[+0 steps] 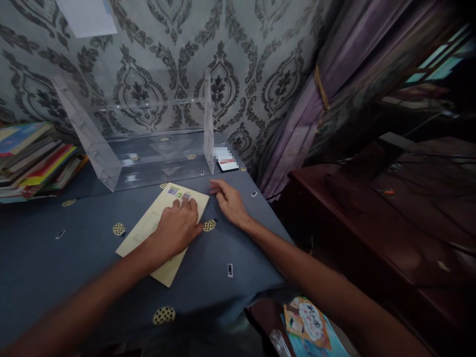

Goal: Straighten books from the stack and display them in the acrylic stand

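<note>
1. Left grip: fingers bent atop the yellow booklet; I cannot tell whether it grasps.
2. Right grip: open, near the booklet's corner.
3. Booklet: slanted on the table.
4. Beyond: clear rack, piled books left.

On the blue-grey cloth-covered table, a pale-yellow rectangular paper booklet lies before a clear plastic rack. Multicoloured paper books lie stacked left of the rack; a flat white-and-red rectangle lies right.
</note>
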Motion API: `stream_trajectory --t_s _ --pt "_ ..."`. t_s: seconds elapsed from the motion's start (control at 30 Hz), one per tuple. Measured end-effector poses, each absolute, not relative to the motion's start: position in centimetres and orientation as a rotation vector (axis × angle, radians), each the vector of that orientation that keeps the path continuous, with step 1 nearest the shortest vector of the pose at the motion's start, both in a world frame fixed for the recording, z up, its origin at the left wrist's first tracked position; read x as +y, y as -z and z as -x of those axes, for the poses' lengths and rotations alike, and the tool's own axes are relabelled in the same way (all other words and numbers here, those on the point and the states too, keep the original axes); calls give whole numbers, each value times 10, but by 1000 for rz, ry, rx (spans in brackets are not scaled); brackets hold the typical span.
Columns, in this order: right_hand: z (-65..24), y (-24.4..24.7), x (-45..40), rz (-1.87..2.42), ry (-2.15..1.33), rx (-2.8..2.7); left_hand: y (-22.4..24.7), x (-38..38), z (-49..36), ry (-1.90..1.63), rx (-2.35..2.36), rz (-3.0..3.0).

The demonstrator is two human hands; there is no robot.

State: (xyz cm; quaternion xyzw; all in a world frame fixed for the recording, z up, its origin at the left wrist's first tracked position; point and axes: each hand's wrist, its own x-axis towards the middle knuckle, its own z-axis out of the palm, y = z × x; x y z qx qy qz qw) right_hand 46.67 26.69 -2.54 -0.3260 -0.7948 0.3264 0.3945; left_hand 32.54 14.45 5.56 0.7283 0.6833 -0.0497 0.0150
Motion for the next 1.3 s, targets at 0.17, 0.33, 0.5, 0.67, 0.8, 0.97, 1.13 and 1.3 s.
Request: stream_trajectory --t_s 0.17,0.33,0.5,0.67,0.8,0.97,1.13,1.3 --pt "-465 27 264 822 -867 -2023 -58 151 -334 199 2164 -2262" --pt "-465 21 262 855 -907 -1984 -63 154 -330 307 2128 -2280" --pt "-465 16 262 864 -968 -1907 -70 156 -321 307 2069 -2287" --pt "-465 15 262 825 -978 -1865 -74 158 -316 280 2051 -2284" --pt "-465 14 261 817 -986 -1843 -73 160 -312 121 2033 -2254" --pt "-466 14 262 816 -958 -1841 -73 162 -309 123 2000 -2256" --pt "-466 12 260 792 -934 -1815 -78 161 -311 246 1998 -2285" --pt "-466 8 254 773 -884 -1835 -75 158 -318 292 1998 -2313"
